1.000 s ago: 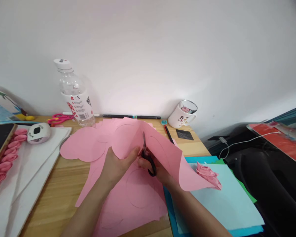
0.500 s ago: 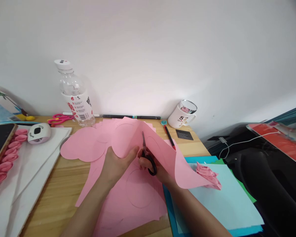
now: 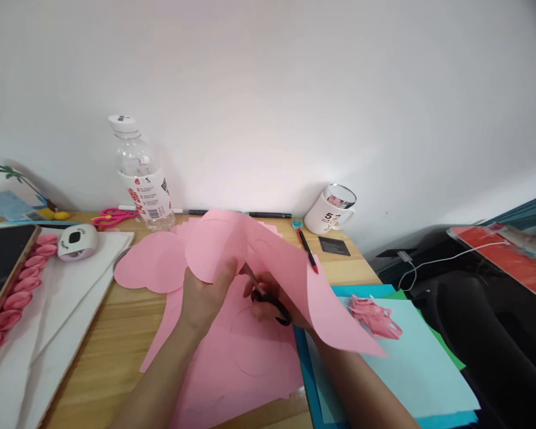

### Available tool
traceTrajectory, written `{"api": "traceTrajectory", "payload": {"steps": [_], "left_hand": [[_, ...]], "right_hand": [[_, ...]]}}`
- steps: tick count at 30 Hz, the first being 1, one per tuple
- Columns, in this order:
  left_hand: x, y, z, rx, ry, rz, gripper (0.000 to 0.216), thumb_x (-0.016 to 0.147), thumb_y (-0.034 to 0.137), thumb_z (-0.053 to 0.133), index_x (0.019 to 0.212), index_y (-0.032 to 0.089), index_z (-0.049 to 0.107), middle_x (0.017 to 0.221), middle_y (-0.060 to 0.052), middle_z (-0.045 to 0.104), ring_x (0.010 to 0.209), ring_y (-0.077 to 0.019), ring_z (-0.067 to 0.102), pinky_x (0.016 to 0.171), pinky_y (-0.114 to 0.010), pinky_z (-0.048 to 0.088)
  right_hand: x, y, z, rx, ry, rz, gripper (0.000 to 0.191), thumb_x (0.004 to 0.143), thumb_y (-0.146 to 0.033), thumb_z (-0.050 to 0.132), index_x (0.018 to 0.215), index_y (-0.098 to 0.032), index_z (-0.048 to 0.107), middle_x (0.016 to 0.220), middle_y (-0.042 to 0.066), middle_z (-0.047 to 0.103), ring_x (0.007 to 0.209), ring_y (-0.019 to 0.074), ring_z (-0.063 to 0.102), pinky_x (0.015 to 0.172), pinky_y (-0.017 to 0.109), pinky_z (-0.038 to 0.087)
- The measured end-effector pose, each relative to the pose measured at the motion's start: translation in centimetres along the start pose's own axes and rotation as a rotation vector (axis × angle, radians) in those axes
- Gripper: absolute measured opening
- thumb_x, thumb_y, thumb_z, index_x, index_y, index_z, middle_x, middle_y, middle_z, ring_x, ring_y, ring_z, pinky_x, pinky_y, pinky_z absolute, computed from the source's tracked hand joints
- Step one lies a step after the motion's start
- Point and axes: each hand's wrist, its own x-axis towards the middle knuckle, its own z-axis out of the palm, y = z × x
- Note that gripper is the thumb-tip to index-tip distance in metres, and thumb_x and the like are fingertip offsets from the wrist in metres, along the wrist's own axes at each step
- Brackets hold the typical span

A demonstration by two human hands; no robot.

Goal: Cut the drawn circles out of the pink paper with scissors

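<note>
My left hand (image 3: 205, 295) pinches the raised edge of a pink paper sheet (image 3: 290, 280) that arches up off the desk. My right hand (image 3: 272, 301) reaches under that sheet and grips black-handled scissors (image 3: 268, 295), whose blades point up-left into the paper beside my left thumb. More pink sheets (image 3: 245, 357) with pencilled circles lie flat below both hands. A cut pink shape (image 3: 147, 268) lies to the left.
A water bottle (image 3: 140, 176), pink scissors (image 3: 109, 217), a long pen (image 3: 259, 214) and a white mug (image 3: 330, 208) stand along the wall. A red pen (image 3: 307, 250), light blue paper (image 3: 411, 363) with a pink scrap (image 3: 375, 316), white sheets (image 3: 49, 310), and pink paper rolls (image 3: 22, 280).
The scissors have tilted from nearly upright to pointing up-left. The pink sheet has turned and drooped further over my right hand. The camera has shifted slightly.
</note>
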Motion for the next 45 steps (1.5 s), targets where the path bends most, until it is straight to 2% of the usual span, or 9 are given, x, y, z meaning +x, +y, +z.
{"api": "traceTrajectory", "payload": {"steps": [4,7,10,13,16,21,31,38,45], "left_hand": [[0.3,-0.4,-0.1,-0.186,-0.003,-0.039,0.019,0.073,0.029,0.059,0.078,0.013,0.068,0.061,-0.005,0.070,0.063,-0.0228,0.068,0.073,-0.040,0.055],[0.2,-0.5,0.0,-0.261,-0.109,-0.118,0.023,0.072,0.031,0.061,0.082,0.011,0.068,0.066,-0.007,0.072,0.063,-0.0247,0.069,0.068,-0.041,0.057],[0.2,-0.5,0.1,-0.325,-0.194,-0.193,0.020,0.069,0.030,0.063,0.077,0.012,0.067,0.067,-0.008,0.072,0.070,-0.0277,0.069,0.070,-0.044,0.058],[0.4,-0.5,0.2,-0.457,-0.235,-0.282,0.018,0.066,0.029,0.065,0.074,0.013,0.064,0.067,-0.007,0.071,0.072,-0.0301,0.070,0.075,-0.050,0.056],[0.7,-0.2,0.3,-0.555,-0.234,-0.341,0.015,0.066,0.028,0.066,0.067,0.014,0.061,0.071,-0.006,0.070,0.082,-0.0330,0.069,0.081,-0.053,0.052],[0.7,0.0,0.5,-0.564,-0.104,-0.267,0.010,0.070,0.025,0.064,0.068,0.016,0.060,0.081,-0.005,0.070,0.101,-0.0314,0.064,0.096,-0.049,0.044],[0.6,-0.9,0.0,-0.335,-0.097,-0.234,0.034,0.076,0.033,0.059,0.102,0.011,0.065,0.099,-0.011,0.070,0.110,-0.0313,0.058,0.097,-0.048,0.043],[0.7,0.1,0.3,-0.541,-0.213,-0.274,0.041,0.071,0.025,0.062,0.111,0.013,0.061,0.105,-0.010,0.069,0.108,-0.0322,0.059,0.098,-0.053,0.042],[1.0,0.5,0.2,-0.590,-0.102,-0.382,0.021,0.069,0.024,0.061,0.084,0.010,0.064,0.097,-0.014,0.070,0.112,-0.0322,0.057,0.102,-0.048,0.039]], "right_hand": [[-0.3,-0.3,-1.3,0.067,-0.387,-0.036,0.049,0.055,-0.045,0.080,0.090,-0.015,0.066,0.058,-0.004,0.054,0.049,0.0079,0.049,0.049,0.021,0.043],[-0.3,0.0,-1.5,0.424,-0.814,-0.294,0.085,0.048,-0.046,0.084,0.122,-0.017,0.054,0.057,-0.006,0.056,0.045,0.0068,0.051,0.056,0.025,0.049],[-0.4,0.0,-1.1,0.794,-0.482,-0.532,0.093,0.065,-0.061,0.068,0.141,-0.024,0.028,0.049,-0.011,0.048,0.037,0.0044,0.040,0.054,0.024,0.051],[-0.4,-0.4,-1.0,0.991,-0.095,-0.480,0.086,0.071,-0.058,0.065,0.142,-0.031,0.025,0.048,-0.015,0.035,0.036,0.0025,0.022,0.052,0.020,0.049],[-0.1,-0.4,-1.0,1.045,0.074,-0.288,0.075,0.073,-0.057,0.064,0.137,-0.029,0.035,0.055,-0.012,0.035,0.042,0.0033,0.022,0.057,0.021,0.050],[0.8,0.3,-0.4,0.956,0.075,-0.069,0.066,0.072,-0.059,0.063,0.123,-0.020,0.050,0.060,-0.009,0.037,0.048,0.0053,0.030,0.057,0.025,0.049],[0.5,0.4,0.3,0.312,0.052,-0.186,0.039,0.073,-0.040,0.071,0.099,-0.013,0.062,0.065,-0.003,0.049,0.054,0.0078,0.046,0.056,0.025,0.041],[0.1,-0.7,0.3,0.432,0.133,-0.348,0.082,0.076,-0.050,0.064,0.141,-0.022,0.022,0.059,-0.006,0.049,0.055,0.0114,0.046,0.056,0.028,0.045],[0.3,-0.1,0.1,0.380,0.145,-0.262,0.040,0.075,-0.048,0.066,0.095,-0.014,0.059,0.059,-0.004,0.050,0.052,0.0100,0.050,0.057,0.029,0.047]]}}
